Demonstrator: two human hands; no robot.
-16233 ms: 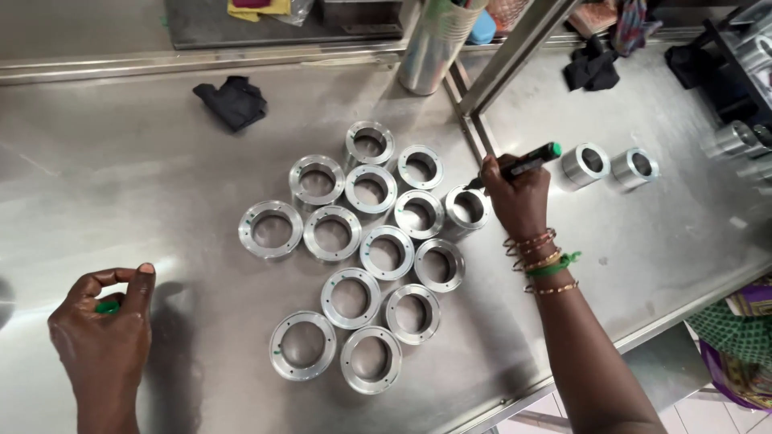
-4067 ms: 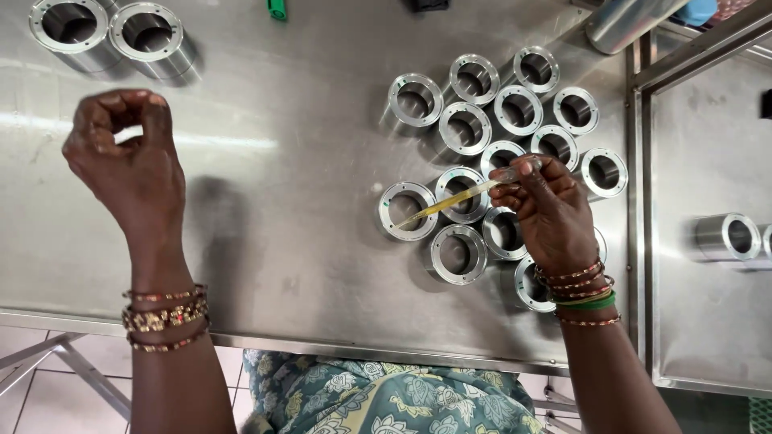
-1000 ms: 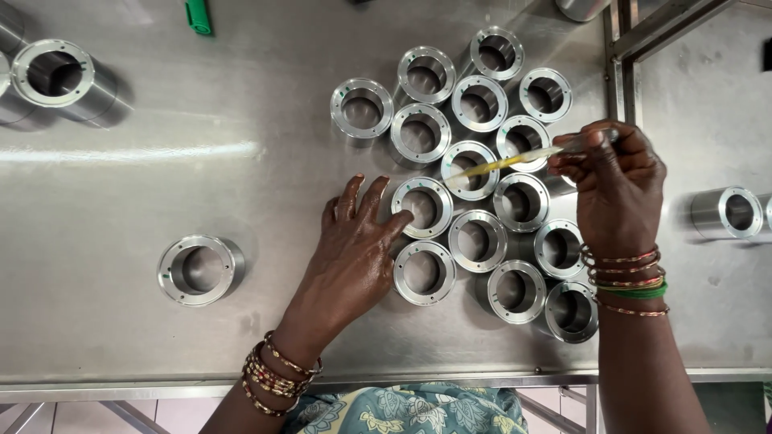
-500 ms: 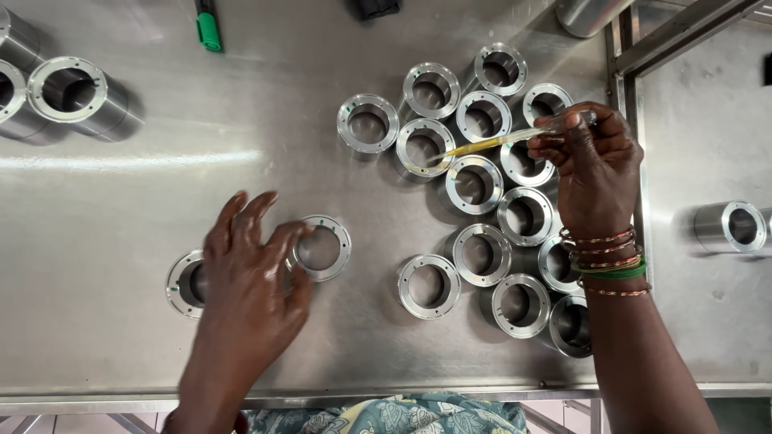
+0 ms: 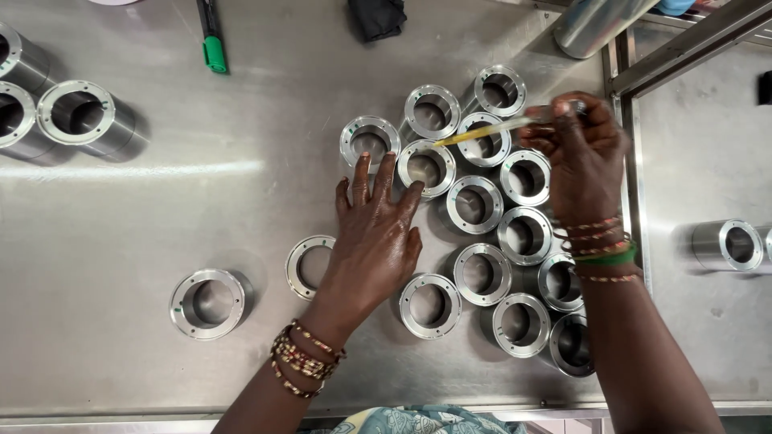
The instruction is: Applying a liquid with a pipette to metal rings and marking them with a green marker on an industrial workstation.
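From the head camera, looking straight down on a steel table (image 5: pixel 145 201), a cluster of short machined metal rings (image 5: pixel 523 237) stands open-end up right of centre. The left hand (image 5: pixel 374 233) lies flat and spread, holding nothing, its fingertips touching the near rims of two rings at the cluster's far left: one ring (image 5: pixel 370 141) at the outer edge and the ring beside it (image 5: pixel 426 167). Half hidden under the heel of that hand sits another ring (image 5: pixel 310 264), apart from the cluster, and further left and nearer stands a lone ring (image 5: pixel 208 303).

The right hand (image 5: pixel 579 153) is pinched shut on a thin yellow stick-like tool (image 5: pixel 482 133); whether it is a brush or a marker I cannot tell. The tool slants left, its tip over the rim of the ring the left fingers steady.

As I judge it, the step in hand is working round the rings one by one with the tool while the free hand steadies each piece. The next move calls for a firm left hand so the ring does not slide on the smooth steel, and a light, aimed touch of the tip on the rim.

Far left stand taller metal sleeves (image 5: pixel 80 116); a green-capped marker (image 5: pixel 211 36) and a dark cloth (image 5: pixel 378 16) lie at the far edge. One more sleeve (image 5: pixel 728 245) lies on the surface to the right.
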